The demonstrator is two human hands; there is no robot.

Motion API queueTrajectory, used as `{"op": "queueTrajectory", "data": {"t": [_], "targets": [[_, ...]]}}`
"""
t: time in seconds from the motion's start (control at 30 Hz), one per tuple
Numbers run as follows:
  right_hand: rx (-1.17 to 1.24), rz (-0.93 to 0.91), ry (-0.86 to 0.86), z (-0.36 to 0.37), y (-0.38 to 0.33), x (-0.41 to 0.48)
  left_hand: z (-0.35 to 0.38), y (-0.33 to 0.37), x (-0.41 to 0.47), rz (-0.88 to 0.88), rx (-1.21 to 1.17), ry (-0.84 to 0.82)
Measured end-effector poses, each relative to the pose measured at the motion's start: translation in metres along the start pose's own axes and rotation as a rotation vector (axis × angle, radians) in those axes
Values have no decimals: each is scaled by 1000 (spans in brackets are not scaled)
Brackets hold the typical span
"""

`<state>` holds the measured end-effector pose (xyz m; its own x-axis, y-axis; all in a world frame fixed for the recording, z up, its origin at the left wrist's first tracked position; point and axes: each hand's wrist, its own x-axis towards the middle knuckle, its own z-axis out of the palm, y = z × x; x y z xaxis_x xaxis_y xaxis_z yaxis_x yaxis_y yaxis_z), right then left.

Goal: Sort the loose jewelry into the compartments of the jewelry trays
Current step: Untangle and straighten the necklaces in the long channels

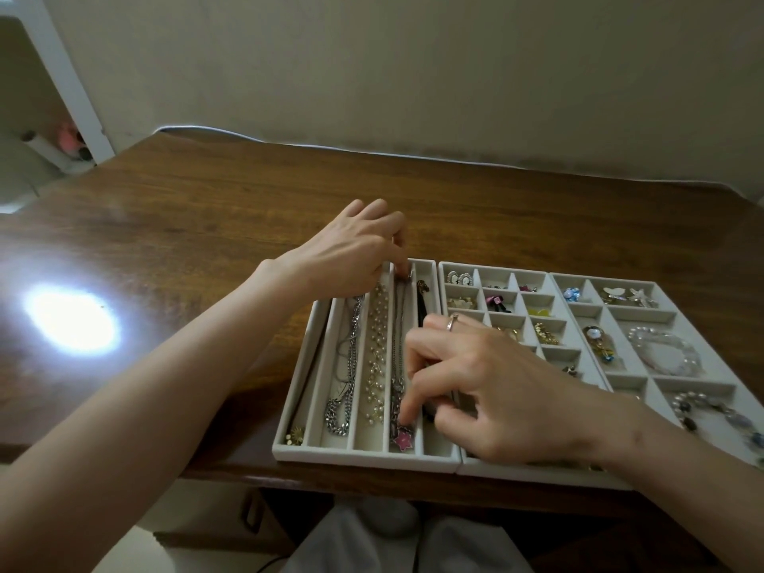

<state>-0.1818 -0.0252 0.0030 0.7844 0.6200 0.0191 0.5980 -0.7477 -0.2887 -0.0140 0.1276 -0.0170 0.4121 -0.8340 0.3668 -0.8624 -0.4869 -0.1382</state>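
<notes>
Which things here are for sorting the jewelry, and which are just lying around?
For the job: pink star necklace, long-slot tray, middle tray, right tray, left hand, right hand.
Just lying about: white roll, pink thing, white cable along the wall.

Dim, warm indoor light. We note one blown-out white glare patch (pixel 72 320) on the table (pixel 186 208) at 9 o'clock, reflected light with the detail clipped inside it. The area under the table at 6 o'clock is near black. Wide-angle bend curves the table's far edge and the wall (pixel 413 76) from 10 to 3 o'clock. The right hand (pixel 496 390) and left hand (pixel 351 250) pinch a necklace (pixel 397 345), and its links look smeared. The corner at 10 o'clock is soft.
</notes>
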Motion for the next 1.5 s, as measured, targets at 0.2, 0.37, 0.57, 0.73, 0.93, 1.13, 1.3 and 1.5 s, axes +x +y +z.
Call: {"op": "queueTrajectory", "data": {"t": [0.2, 0.37, 0.57, 0.73, 0.93, 1.13, 1.3, 1.5], "targets": [[15, -2, -19, 0, 1, -1, 0, 2, 0, -14, 9, 2], [25, -10, -4, 0, 1, -4, 2, 1, -1, -49, -92, -15], [54, -7, -3, 1, 3, -4, 0, -1, 0, -40, -99, -48], [52, -26, -13, 3, 2, -3, 0, -1, -2, -20, 23, 2], [71, -31, -9, 3, 1, -3, 0, 1, -2, 0, 93, 38], [79, -18, -5, 2, 1, -3, 2, 1, -2, -26, 55, 22], [63, 7, 31, 2, 4, 0, 2, 0, -1, -42, 24, 2], [-41, -5, 43, 1, 7, 3, 2, 0, -1, -42, 6, 5]]}}
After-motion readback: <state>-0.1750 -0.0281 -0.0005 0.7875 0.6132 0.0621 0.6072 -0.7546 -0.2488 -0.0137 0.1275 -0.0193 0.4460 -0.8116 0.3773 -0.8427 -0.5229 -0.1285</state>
